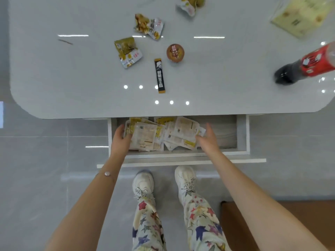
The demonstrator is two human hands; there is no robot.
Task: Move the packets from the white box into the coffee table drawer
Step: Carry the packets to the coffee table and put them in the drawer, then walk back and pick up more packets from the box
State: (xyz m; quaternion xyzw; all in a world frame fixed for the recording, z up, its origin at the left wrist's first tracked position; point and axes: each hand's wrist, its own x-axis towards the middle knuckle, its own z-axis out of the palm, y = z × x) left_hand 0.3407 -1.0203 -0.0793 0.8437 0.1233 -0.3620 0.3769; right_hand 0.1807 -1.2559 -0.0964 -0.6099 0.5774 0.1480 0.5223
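A pile of packets [163, 134] was seen lying in the open drawer [243, 134], between the two hands. The left hand [120, 137] was set at one edge of the pile, its fingers curled round the outermost packets, so it was judged to be gripping them. The right hand [208, 137] was held opposite, thumb raised and fingers nearly straight. Its tips touched the other edge of the pile, and nothing was clamped in it.

The step in hand was judged to be the setting-down of a batch in the drawer, with the pile steadied from both sides. The box could not be made out in view.

Well beyond both hands, on the table [54, 78], loose packets [127, 51] were scattered, and a black sachet [159, 76] lay nearer, ahead of the gap between the hands. Whether these belonged to the task could not be told.

For the next move, the left grip would need to be let go. Both hands would then need to be drawn back and up, clear of the table edge overhanging the drawer, without the pile being dragged along.
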